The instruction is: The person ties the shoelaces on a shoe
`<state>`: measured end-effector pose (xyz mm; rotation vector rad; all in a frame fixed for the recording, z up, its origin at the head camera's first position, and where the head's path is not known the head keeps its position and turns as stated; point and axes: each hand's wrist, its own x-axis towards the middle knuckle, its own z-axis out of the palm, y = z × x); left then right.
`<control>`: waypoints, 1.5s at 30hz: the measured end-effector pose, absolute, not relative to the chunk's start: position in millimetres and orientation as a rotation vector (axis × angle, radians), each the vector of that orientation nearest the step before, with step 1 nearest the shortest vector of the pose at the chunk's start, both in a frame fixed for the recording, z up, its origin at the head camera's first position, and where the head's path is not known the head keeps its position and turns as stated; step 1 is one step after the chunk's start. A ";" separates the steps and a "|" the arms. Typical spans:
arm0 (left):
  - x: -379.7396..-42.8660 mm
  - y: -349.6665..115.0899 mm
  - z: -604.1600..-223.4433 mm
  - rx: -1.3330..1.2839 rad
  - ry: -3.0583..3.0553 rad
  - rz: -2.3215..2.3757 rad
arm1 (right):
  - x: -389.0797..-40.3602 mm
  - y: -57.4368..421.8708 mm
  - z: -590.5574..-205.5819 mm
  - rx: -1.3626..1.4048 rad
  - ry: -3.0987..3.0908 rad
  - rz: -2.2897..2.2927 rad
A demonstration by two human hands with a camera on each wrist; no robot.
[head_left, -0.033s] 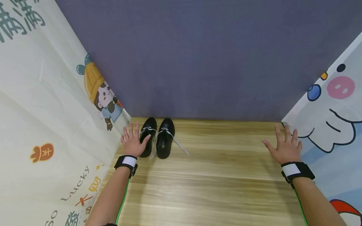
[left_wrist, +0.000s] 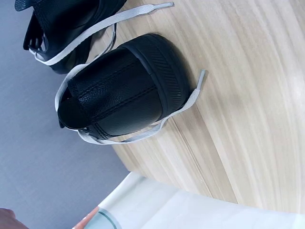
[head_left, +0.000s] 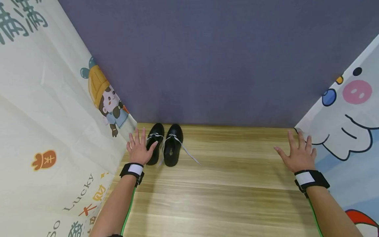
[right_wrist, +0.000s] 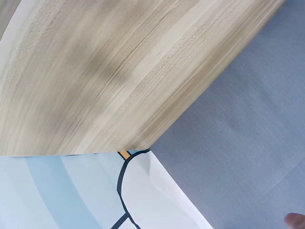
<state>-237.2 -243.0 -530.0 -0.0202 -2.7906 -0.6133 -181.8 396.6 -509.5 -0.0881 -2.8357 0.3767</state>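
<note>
Two black shoes stand side by side at the left back of the wooden surface, toes toward the grey-blue panel. The left shoe [head_left: 155, 154] is partly covered by my left hand [head_left: 139, 151], whose fingers are spread with the thumb overlapping the shoe in the head view. Beside it sits the right shoe [head_left: 173, 144], its pale lace [head_left: 189, 153] trailing loose onto the wood. In the left wrist view the heel of a shoe [left_wrist: 128, 86] shows close up, with a light lace draped around it. Over at the right, my right hand [head_left: 300, 156] is spread out, holding nothing.
A grey-blue panel [head_left: 207, 65] rises behind the wooden surface [head_left: 225, 184]. Printed white cloth [head_left: 59, 118] borders the left side, and a pale blue cartoon cloth [head_left: 355, 171] the right. Each wrist wears a black strap [head_left: 321, 178].
</note>
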 end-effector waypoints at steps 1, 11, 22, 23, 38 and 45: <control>-237.2 -243.1 -530.3 -0.023 -2.785 -0.617 | -181.2 396.5 -509.2 -0.089 -2.836 0.377; -238.5 -240.9 -536.1 -0.025 -2.768 -0.596 | -177.5 395.5 -509.8 -0.098 -2.853 0.385; -232.3 -225.5 -532.9 -0.061 -2.793 -0.600 | -176.0 391.2 -508.1 -0.092 -2.855 0.372; -232.0 -223.1 -533.5 -0.073 -2.796 -0.604 | -175.8 390.6 -508.1 -0.088 -2.854 0.374; -222.0 -166.2 -569.7 -0.329 -2.901 -0.655 | -171.2 379.4 -516.3 -0.042 -2.800 0.371; -221.9 -150.8 -587.0 -0.282 -2.904 -0.641 | -165.2 377.9 -517.0 -0.034 -2.771 0.408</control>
